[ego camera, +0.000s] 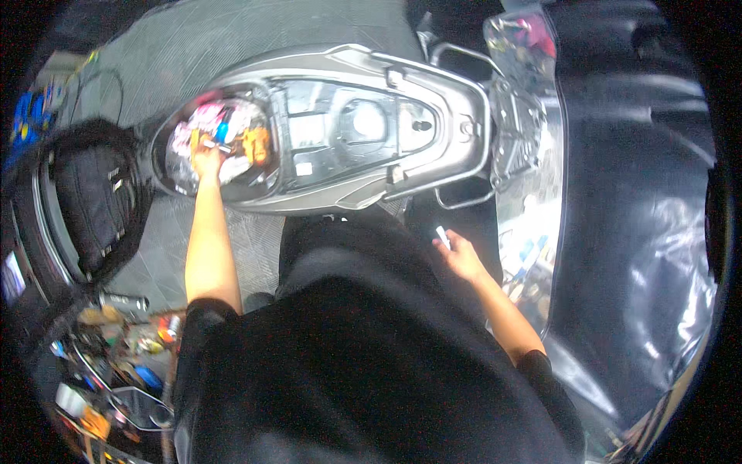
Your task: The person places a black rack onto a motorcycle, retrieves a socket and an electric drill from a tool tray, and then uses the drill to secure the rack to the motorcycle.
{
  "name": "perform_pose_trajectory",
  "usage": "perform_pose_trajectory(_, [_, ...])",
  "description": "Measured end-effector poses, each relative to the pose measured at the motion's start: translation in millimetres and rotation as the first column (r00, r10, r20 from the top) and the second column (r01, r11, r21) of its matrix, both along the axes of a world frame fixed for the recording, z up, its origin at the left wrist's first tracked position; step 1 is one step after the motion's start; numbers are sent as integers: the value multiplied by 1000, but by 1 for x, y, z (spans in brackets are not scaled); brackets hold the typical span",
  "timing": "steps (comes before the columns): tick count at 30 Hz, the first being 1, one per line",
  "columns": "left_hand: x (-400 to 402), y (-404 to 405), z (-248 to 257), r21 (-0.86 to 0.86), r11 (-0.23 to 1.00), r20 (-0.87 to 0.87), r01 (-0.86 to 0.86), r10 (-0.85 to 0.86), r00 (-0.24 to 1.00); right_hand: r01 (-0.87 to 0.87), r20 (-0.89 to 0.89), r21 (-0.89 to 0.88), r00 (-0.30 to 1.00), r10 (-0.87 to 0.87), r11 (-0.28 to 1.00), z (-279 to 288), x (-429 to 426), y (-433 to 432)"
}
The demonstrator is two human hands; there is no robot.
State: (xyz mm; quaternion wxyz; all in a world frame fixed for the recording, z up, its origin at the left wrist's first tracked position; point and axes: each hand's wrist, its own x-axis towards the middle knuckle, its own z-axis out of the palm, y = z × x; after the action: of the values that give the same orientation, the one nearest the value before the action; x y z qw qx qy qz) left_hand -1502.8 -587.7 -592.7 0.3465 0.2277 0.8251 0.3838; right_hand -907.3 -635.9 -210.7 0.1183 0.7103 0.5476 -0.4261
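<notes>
Before me is a scooter body [432, 75] with grey side panels, its rear end to the right. My left hand [207, 159] reaches into its oval storage well [159, 153]. A slim light-and-dark item [219, 146] sits at those fingers, seemingly held; blur hides what it is. Around the hand lie crumpled pink-and-white cloth [204, 115], a blue item [222, 131] and orange-yellow items [255, 145]. My right hand [462, 260], apart from the scooter near my leg, grips a short white cylindrical item [443, 236].
A metal grab rail [486, 116] rings the scooter's tail. At left stands a large black part [93, 197] with a curved rim. Mixed tools and parts [127, 359] fill the lower left. A glossy dark sheet [626, 232] spans the right side. Grey ribbed flooring [278, 35] lies beyond.
</notes>
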Motion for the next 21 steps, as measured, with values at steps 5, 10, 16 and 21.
perform_pose_trajectory(5, [48,-21,34,143,985,38,-100,96,995,561,-146,338,824,-547,755,-7,41,11])
perform_pose_trajectory(10, [177,-27,200,83,927,-63,366,-361,930,953,-577,250,288,-764,170,-29,108,53])
perform_pose_trajectory(16, [326,-2,311,104,561,-6,821,-825,565,986,-738,-108,6,-675,127,-66,132,85])
perform_pose_trajectory(21, [393,23,313,165,367,-268,915,-876,400,981,-817,-177,-102,-567,79,-69,126,94])
